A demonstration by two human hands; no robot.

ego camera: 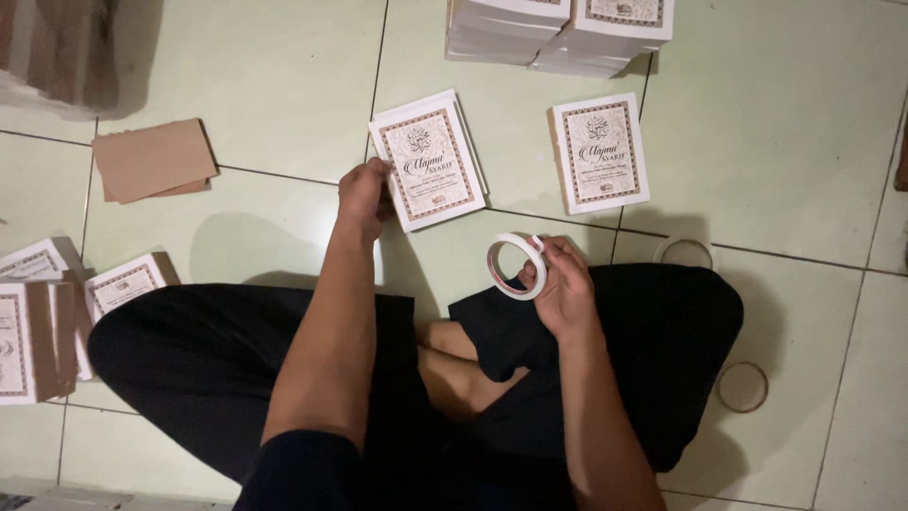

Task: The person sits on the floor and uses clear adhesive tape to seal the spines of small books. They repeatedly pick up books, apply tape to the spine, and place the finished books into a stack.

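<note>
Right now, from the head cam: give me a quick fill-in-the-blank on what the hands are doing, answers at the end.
1. The right hand holds a roll of ____ above the lap.
2. The left hand touches the ____ edge of a small white book on the floor.
3. A sheet of brown cardboard lies on the tiled ____.
4. The person sits with legs ____.

Missing words: tape; left; floor; crossed
</note>
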